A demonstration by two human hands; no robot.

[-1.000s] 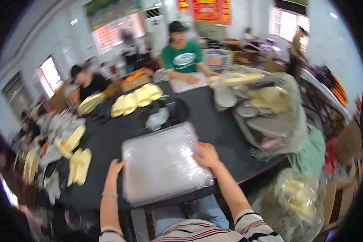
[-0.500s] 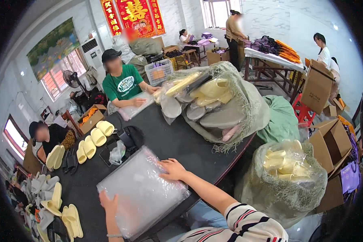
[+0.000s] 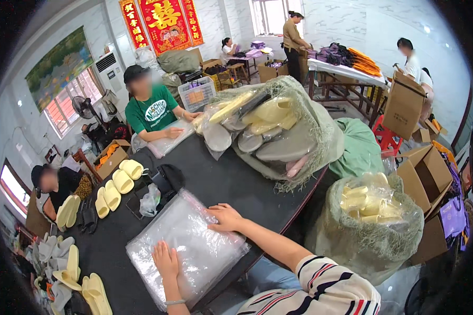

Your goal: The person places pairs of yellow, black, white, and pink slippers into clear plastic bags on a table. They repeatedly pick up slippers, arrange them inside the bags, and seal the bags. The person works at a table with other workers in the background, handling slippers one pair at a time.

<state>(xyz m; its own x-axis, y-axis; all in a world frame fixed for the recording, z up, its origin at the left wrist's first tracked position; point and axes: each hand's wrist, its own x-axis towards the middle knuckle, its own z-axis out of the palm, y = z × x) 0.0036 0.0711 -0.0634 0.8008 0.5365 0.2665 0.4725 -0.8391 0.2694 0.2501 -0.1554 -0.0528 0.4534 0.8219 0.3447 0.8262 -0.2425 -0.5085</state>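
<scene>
Plastic sheets (image 3: 199, 249) lie clear and glossy beneath outstretched left fingers (image 3: 164, 254) and right fingers (image 3: 216, 212)

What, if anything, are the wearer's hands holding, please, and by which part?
Nothing is clearly held: the left hand lies flat on the stack of clear plastic bags; the right hand rests at its right edge, grip uncertain.
</scene>
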